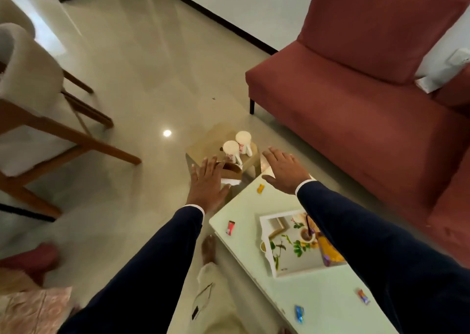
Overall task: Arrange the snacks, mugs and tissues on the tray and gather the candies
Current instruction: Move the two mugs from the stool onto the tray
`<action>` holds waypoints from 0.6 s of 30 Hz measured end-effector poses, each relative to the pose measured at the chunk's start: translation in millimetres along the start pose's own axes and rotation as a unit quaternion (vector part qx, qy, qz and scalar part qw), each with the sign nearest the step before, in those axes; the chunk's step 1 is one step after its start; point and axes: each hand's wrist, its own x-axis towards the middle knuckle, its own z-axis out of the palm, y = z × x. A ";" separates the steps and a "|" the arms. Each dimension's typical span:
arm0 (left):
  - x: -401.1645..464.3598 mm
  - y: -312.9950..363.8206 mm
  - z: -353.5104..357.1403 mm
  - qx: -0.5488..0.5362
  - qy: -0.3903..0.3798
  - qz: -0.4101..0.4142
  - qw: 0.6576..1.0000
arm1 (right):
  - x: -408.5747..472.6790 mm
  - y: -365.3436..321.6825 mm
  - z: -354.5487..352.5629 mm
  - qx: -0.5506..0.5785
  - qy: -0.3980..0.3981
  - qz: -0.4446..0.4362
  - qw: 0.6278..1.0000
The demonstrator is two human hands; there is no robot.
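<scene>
White table (256, 252), tray (292, 260), scattered candies (230, 227)

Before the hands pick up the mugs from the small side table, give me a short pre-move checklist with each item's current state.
1. Left hand free: ok, fingers spread, holding nothing.
2. Right hand free: ok, open.
3. Two mugs within view on the side table: ok, both upside down.
4. Tissue box out of the way: not ok, beside the left hand, near the mugs.
5. Tray has room: ok.
6. Candies gathered: not ok, scattered.
</scene>
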 end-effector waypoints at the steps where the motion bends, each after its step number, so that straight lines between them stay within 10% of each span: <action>1: 23.5 -9.2 5.8 -0.013 -0.013 0.002 1.000 | 18.6 2.1 6.0 0.004 -0.006 0.013 1.000; 18: 320.7 -88.1 176.1 -0.149 -0.106 -0.007 0.983 | 329.6 40.5 157.1 0.049 -0.085 0.101 0.990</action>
